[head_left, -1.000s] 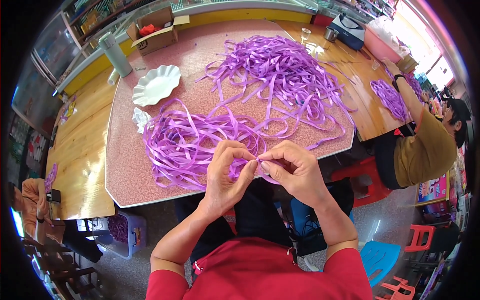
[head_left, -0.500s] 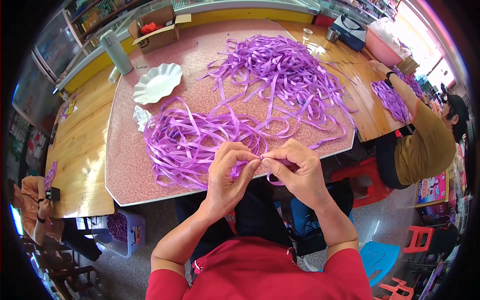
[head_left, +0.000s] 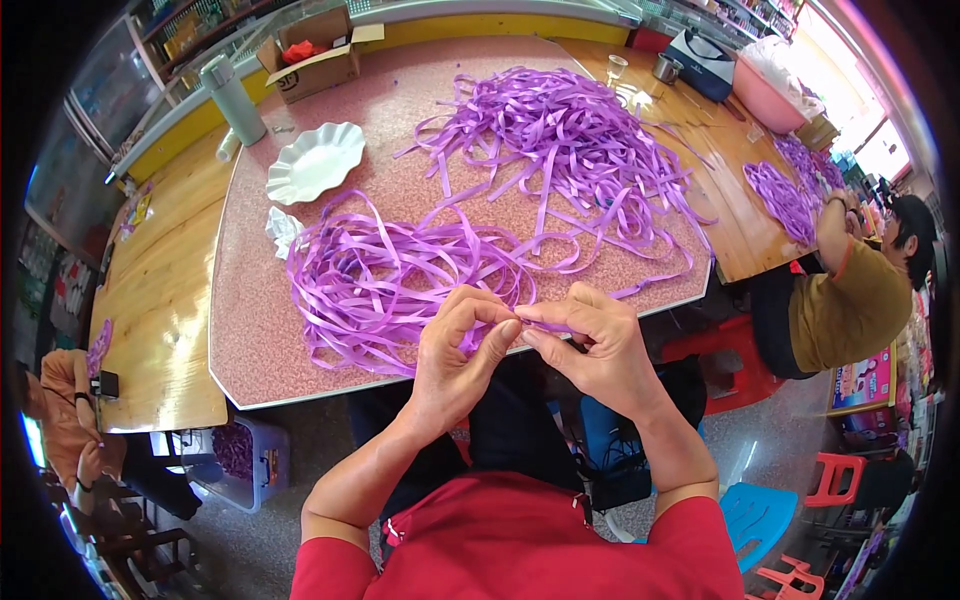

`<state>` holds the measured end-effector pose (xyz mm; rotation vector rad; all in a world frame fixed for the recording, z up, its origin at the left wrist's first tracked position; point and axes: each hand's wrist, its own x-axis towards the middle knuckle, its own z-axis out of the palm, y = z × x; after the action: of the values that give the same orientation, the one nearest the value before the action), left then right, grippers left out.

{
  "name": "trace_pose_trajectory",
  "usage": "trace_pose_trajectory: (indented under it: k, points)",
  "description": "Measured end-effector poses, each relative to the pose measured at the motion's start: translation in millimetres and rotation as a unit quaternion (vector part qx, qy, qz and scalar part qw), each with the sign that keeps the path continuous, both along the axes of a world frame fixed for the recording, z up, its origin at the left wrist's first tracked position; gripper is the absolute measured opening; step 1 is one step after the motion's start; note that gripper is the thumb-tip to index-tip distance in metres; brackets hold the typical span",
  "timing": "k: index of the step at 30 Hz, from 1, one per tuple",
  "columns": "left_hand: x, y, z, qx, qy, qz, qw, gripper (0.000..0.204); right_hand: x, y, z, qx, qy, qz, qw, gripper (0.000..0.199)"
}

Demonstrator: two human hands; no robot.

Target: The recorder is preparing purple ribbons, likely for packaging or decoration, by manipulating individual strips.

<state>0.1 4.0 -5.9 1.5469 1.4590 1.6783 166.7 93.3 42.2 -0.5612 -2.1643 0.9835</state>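
Note:
My left hand and my right hand meet fingertip to fingertip just off the table's near edge. Both are closed in a pinch on a purple ribbon, which shows between the right thumb and forefinger. The exact spot where the fingertips touch is too small to make out. Behind my left hand lies a loose, looped heap of purple ribbon. A bigger tangled pile of the same ribbon spreads farther back, with strands trailing toward my right hand.
On the pink speckled table are a white scalloped dish, crumpled white tissue, a green bottle and an open cardboard box. People sit left and right; a red stool stands at the right.
My right fingers have shifted slightly at the pinch, and the ribbon loop below them no longer hangs down. At right, the other person's arm has drawn back from the table.

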Motion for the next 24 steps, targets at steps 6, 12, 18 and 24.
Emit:
trace_pose_trajectory:
  k: [6, 12, 18, 24]
  points:
    - [1, -2, 2, -0.012, -0.024, -0.017, 1.0, 0.016, 0, 3, -9, 0.007, 0.006, 0.022, 1.0, 0.022]
    - [0, -2, 3, -0.024, -0.057, -0.029, 0.998, 0.017, 2, 1, 0, 0.008, 0.006, 0.01, 1.0, 0.016]
    - [-1, -3, 2, -0.036, -0.048, -0.051, 0.997, 0.019, 4, 1, -4, -0.056, 0.019, 0.012, 0.998, 0.012]
    - [-6, 4, 18, 0.129, 0.324, 0.043, 0.936, 0.056, 9, 3, -10, -0.132, 0.011, 0.024, 0.991, 0.013]
